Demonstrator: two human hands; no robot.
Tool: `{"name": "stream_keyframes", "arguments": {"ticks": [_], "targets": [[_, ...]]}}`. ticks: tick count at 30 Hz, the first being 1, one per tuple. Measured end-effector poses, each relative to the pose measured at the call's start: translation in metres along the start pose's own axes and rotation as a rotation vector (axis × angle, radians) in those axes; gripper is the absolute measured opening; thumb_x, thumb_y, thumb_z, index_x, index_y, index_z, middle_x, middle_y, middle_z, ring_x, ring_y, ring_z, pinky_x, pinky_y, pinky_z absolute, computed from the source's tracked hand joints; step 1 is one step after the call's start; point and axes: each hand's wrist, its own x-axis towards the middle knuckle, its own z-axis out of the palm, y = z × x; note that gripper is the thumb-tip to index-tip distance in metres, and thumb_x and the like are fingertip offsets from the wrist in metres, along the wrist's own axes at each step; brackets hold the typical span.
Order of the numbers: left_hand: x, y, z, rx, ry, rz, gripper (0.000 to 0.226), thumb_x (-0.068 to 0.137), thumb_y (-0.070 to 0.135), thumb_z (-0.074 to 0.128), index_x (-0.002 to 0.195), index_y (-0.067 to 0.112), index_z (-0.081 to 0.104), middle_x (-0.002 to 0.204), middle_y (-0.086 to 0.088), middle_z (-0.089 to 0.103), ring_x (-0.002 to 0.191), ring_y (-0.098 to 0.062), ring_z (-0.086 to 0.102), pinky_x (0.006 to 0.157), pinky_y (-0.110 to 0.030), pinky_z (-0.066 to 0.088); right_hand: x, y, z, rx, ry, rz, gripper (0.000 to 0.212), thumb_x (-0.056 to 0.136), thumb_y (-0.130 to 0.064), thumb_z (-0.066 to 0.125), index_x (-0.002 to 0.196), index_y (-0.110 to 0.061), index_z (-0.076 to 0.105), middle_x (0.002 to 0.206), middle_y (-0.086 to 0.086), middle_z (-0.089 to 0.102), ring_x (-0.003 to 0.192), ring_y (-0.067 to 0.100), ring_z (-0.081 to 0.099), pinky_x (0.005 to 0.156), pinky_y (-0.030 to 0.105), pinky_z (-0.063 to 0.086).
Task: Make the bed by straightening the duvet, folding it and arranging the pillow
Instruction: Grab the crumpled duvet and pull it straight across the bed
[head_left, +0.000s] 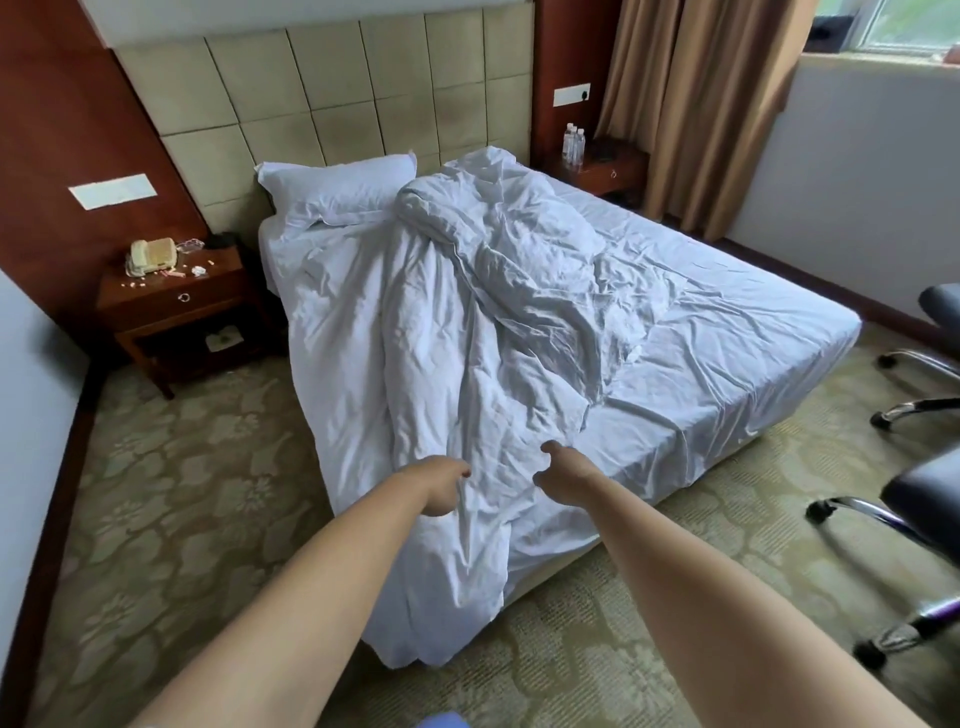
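Note:
A crumpled white duvet (467, 332) lies bunched along the middle and left of the bed, and one corner spills over the foot corner towards the floor. A white pillow (337, 195) rests against the headboard at the bed's left. Both my arms reach over the duvet's near end. My left hand (444, 491) bends down at the wrist and its fingers are on the fabric; whether they pinch it is hidden. My right hand (558, 475) hovers just over the duvet with fingers and thumb loosely curled, a gap between them, holding nothing.
The fitted sheet (727, 332) is bare on the bed's right half. A nightstand (176, 306) with a phone stands at the left. Another nightstand (602, 166) with water bottles is at the back right. Office chairs (914, 499) crowd the right side, and patterned carpet (182, 467) surrounds the bed.

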Motion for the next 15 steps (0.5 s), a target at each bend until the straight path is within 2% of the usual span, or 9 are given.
{"name": "stream_keyframes", "arguments": {"ticks": [7,15], "targets": [[0.071,0.023,-0.011,-0.007,-0.033,0.033,0.055,0.093,0.01,0.038,0.146,0.025,0.033,0.151,-0.005,0.034,0.134,-0.024,0.039,0.105,-0.033,0.038,0.056,0.029,-0.021,-0.021,-0.02,0.015,0.057,0.095,-0.022,0.046,0.148,-0.015,0.027,0.146,0.013,0.035,0.13,0.031,0.041,0.1,0.033,0.036],[0.214,0.047,-0.032,-0.103,-0.116,0.048,0.054,0.094,0.009,0.036,0.146,0.024,0.034,0.151,-0.005,0.032,0.134,-0.025,0.039,0.104,-0.031,0.036,0.16,0.067,-0.06,-0.086,-0.138,0.102,0.057,0.097,-0.026,0.046,0.149,-0.015,0.025,0.147,0.014,0.032,0.131,0.031,0.04,0.101,0.034,0.036]]}}
